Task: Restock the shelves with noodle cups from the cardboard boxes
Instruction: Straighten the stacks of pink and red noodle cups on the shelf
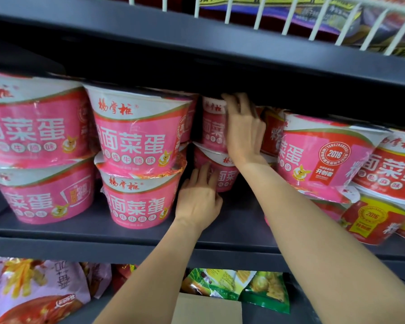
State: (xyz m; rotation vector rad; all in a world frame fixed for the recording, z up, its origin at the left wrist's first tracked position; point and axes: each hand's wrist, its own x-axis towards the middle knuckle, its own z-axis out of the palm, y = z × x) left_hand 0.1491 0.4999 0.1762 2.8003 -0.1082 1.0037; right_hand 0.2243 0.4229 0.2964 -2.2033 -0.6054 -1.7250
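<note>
Pink noodle cups stand in stacks of two on a dark grey shelf point(131, 232). At the back of a gap in the row sit a lower pink cup point(225, 174) and an upper pink cup point(212, 123) on top of it. My left hand point(198, 197) touches the lower cup's left side with fingers spread. My right hand point(243, 129) lies against the upper cup's right side, fingers reaching up to its rim. A front stack of pink cups point(136, 157) stands to the left of the gap.
Pink and red cups point(325, 155) fill the shelf to the right, with red and yellow cups point(372, 220) below them. A white wire basket point(313, 17) sits on the shelf above. Snack bags point(33, 291) and the corner of a cardboard box point(206, 309) are below.
</note>
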